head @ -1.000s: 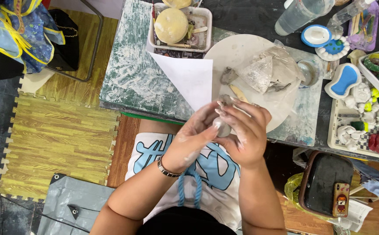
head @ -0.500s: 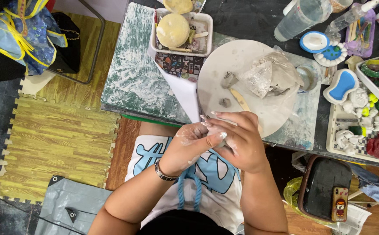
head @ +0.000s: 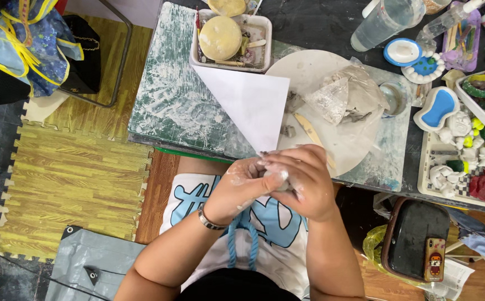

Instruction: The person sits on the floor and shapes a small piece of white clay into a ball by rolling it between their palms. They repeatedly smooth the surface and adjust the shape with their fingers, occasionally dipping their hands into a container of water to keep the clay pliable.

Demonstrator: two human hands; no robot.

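Both hands are closed around a small lump of grey clay (head: 278,177): the left hand (head: 241,187) cups it from the left, and the right hand (head: 303,181) covers it from above. They meet just before the worktop (head: 170,106) edge, near the round white board (head: 340,142).

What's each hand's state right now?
Left hand: closed around the clay lump.
Right hand: closed over the same lump, which is mostly hidden.

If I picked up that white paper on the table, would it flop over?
Probably yes. The white paper looks thin and flat, so it would likely bend and feel very light. One corner lies over the round board, so a push would probably slide it easily.
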